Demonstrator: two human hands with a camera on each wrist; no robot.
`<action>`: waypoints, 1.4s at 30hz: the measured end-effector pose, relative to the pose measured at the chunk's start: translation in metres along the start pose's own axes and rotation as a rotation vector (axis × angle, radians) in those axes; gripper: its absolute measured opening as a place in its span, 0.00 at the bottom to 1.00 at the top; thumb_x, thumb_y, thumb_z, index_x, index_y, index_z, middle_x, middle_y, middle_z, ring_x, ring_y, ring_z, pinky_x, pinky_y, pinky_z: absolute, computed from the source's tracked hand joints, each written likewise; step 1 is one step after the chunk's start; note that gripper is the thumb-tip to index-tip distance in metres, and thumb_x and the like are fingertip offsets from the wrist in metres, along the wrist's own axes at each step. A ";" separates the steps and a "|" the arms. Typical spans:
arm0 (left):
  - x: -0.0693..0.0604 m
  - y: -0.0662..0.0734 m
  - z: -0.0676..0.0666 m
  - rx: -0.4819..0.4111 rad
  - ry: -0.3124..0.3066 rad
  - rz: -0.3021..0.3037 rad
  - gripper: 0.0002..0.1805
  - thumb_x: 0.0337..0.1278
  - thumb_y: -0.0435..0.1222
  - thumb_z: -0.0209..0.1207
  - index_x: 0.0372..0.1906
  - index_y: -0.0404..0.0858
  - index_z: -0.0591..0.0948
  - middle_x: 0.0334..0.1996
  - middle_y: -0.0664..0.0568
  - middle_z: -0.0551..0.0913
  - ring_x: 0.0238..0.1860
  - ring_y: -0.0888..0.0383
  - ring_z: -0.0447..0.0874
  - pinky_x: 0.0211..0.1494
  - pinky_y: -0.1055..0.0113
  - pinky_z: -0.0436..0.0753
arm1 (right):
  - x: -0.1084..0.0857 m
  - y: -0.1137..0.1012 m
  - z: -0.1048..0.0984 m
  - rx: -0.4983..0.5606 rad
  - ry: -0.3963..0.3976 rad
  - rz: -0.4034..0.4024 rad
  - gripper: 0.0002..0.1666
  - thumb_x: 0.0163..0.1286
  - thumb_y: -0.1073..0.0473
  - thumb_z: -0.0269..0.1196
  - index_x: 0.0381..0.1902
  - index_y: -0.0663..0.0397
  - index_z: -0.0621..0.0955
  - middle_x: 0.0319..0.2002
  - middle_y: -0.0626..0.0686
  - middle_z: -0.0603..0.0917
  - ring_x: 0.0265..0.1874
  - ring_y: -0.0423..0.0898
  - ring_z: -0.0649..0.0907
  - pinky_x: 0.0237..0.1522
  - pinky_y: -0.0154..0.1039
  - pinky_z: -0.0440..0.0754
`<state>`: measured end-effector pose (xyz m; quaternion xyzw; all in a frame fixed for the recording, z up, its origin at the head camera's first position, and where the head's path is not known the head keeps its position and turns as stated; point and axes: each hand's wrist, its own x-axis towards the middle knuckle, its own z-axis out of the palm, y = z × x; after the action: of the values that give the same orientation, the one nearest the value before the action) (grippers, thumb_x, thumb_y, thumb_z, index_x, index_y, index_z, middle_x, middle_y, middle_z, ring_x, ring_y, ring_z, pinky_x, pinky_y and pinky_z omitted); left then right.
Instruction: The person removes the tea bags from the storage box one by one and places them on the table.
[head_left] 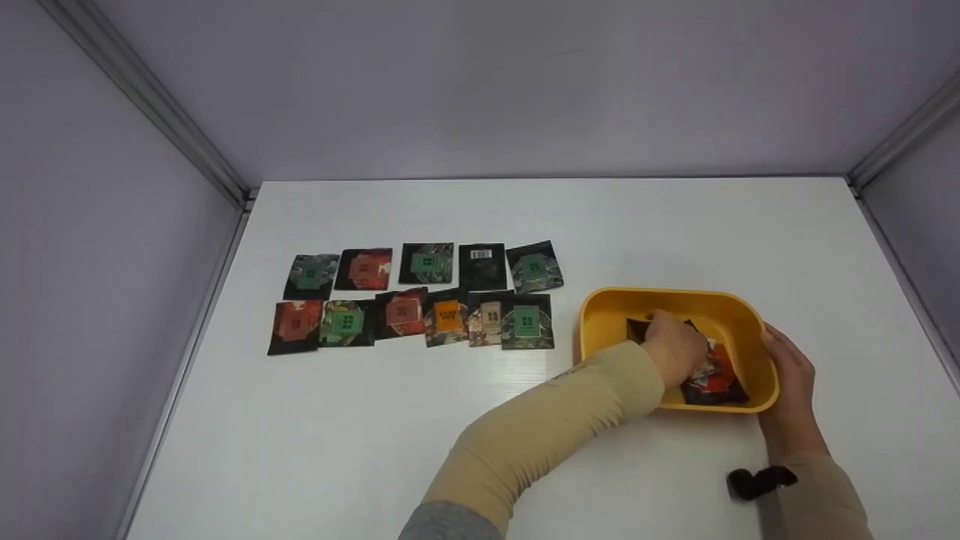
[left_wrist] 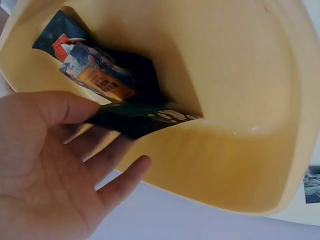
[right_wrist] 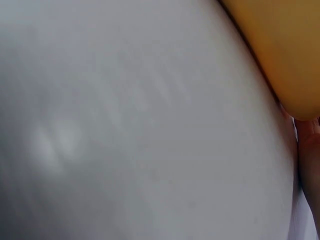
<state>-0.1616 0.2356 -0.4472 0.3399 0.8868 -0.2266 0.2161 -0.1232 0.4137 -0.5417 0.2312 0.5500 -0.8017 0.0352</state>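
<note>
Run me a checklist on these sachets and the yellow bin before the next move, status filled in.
1. Grip: ok. The left hand pinches a dark sachet between thumb and fingers, inside the yellow bin.
2. Bin steadied: ok. The right hand touches its right side.
3. Held sachet's printed front: cannot tell. The left wrist view shows it nearly edge-on.
4. Laid-out sachets all same face up: not ok. The barcode sachet in the far row differs from the others.
5. Near row free of overlaps: not ok. The green-labelled sachet at its right end overlaps the cream-labelled sachet.
</note>
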 end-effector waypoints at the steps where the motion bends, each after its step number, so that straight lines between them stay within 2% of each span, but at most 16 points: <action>1: 0.000 -0.002 0.000 0.010 0.026 0.010 0.18 0.77 0.46 0.46 0.65 0.62 0.75 0.58 0.69 0.79 0.57 0.68 0.76 0.65 0.63 0.70 | 0.000 0.000 0.000 -0.009 0.000 0.003 0.31 0.73 0.46 0.61 0.70 0.46 0.72 0.61 0.43 0.77 0.58 0.39 0.74 0.52 0.26 0.77; 3: -0.001 -0.005 0.001 0.038 0.088 0.034 0.18 0.78 0.44 0.45 0.64 0.60 0.76 0.55 0.68 0.81 0.54 0.67 0.79 0.63 0.63 0.73 | 0.000 -0.001 0.000 -0.024 -0.003 0.010 0.32 0.73 0.45 0.60 0.71 0.45 0.71 0.63 0.42 0.75 0.59 0.39 0.72 0.52 0.26 0.76; 6: -0.005 -0.009 0.003 0.096 0.172 0.059 0.15 0.79 0.43 0.44 0.57 0.60 0.79 0.47 0.67 0.83 0.45 0.69 0.80 0.55 0.65 0.77 | 0.000 0.000 -0.001 -0.023 -0.001 0.007 0.32 0.73 0.45 0.60 0.71 0.45 0.71 0.64 0.43 0.75 0.60 0.39 0.73 0.52 0.26 0.76; 10: -0.015 -0.008 0.003 0.157 0.298 0.092 0.12 0.78 0.43 0.47 0.46 0.60 0.81 0.37 0.68 0.82 0.35 0.69 0.76 0.44 0.69 0.75 | 0.001 0.001 -0.001 0.017 -0.004 -0.021 0.29 0.73 0.47 0.61 0.68 0.47 0.75 0.60 0.43 0.78 0.55 0.38 0.76 0.51 0.27 0.78; 13: -0.026 -0.007 0.000 0.173 0.412 0.130 0.11 0.76 0.43 0.49 0.46 0.60 0.81 0.37 0.67 0.82 0.36 0.67 0.78 0.44 0.69 0.76 | 0.001 0.002 -0.001 0.083 -0.007 -0.051 0.23 0.72 0.51 0.63 0.63 0.50 0.80 0.54 0.43 0.82 0.51 0.38 0.79 0.50 0.28 0.79; 16: -0.036 -0.008 -0.003 0.171 0.477 0.171 0.12 0.76 0.43 0.49 0.52 0.60 0.82 0.42 0.65 0.84 0.42 0.65 0.80 0.49 0.68 0.77 | 0.002 0.003 -0.001 0.126 -0.009 -0.058 0.20 0.71 0.54 0.64 0.59 0.50 0.83 0.52 0.44 0.83 0.49 0.38 0.81 0.50 0.29 0.80; 21: -0.053 -0.014 0.004 0.207 0.601 0.240 0.16 0.79 0.42 0.45 0.59 0.57 0.79 0.51 0.63 0.83 0.50 0.62 0.80 0.53 0.67 0.77 | 0.002 0.002 -0.002 0.112 -0.018 -0.028 0.23 0.71 0.52 0.64 0.62 0.49 0.80 0.56 0.43 0.81 0.51 0.36 0.81 0.51 0.29 0.79; 26: -0.065 -0.024 0.025 0.190 0.837 0.248 0.17 0.80 0.41 0.41 0.57 0.56 0.80 0.51 0.62 0.83 0.50 0.62 0.80 0.53 0.67 0.77 | 0.001 0.001 -0.003 0.091 -0.034 -0.005 0.27 0.72 0.50 0.62 0.66 0.47 0.76 0.58 0.43 0.78 0.53 0.36 0.79 0.52 0.28 0.78; 29: -0.073 -0.035 0.040 0.106 0.998 0.231 0.15 0.79 0.42 0.44 0.52 0.57 0.82 0.47 0.63 0.83 0.48 0.63 0.80 0.52 0.69 0.78 | 0.001 0.000 -0.002 0.066 -0.026 0.003 0.29 0.72 0.48 0.63 0.68 0.46 0.74 0.59 0.43 0.78 0.54 0.37 0.77 0.51 0.28 0.78; 32: -0.083 -0.048 0.054 0.013 1.116 0.211 0.14 0.77 0.41 0.47 0.49 0.56 0.84 0.46 0.64 0.85 0.46 0.64 0.81 0.49 0.71 0.79 | 0.002 0.000 -0.001 0.043 -0.022 0.013 0.31 0.72 0.47 0.62 0.70 0.46 0.72 0.60 0.42 0.77 0.55 0.37 0.77 0.51 0.27 0.78; 37: -0.107 -0.071 0.080 -0.152 1.202 0.216 0.12 0.73 0.38 0.54 0.48 0.52 0.87 0.45 0.62 0.86 0.47 0.63 0.82 0.51 0.69 0.79 | 0.002 0.001 0.000 0.045 -0.026 -0.005 0.30 0.72 0.48 0.62 0.69 0.47 0.73 0.60 0.43 0.77 0.55 0.37 0.77 0.52 0.27 0.77; 42: -0.131 -0.089 0.115 -0.183 1.237 0.251 0.10 0.72 0.40 0.57 0.47 0.51 0.88 0.46 0.61 0.87 0.48 0.62 0.83 0.51 0.66 0.80 | 0.001 0.004 0.000 0.048 -0.033 -0.054 0.28 0.73 0.50 0.61 0.68 0.50 0.74 0.59 0.44 0.78 0.56 0.38 0.77 0.53 0.28 0.77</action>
<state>-0.1092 0.0468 -0.4458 0.4894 0.8169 0.1152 -0.2827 -0.1227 0.4122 -0.5458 0.2037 0.5358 -0.8192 0.0171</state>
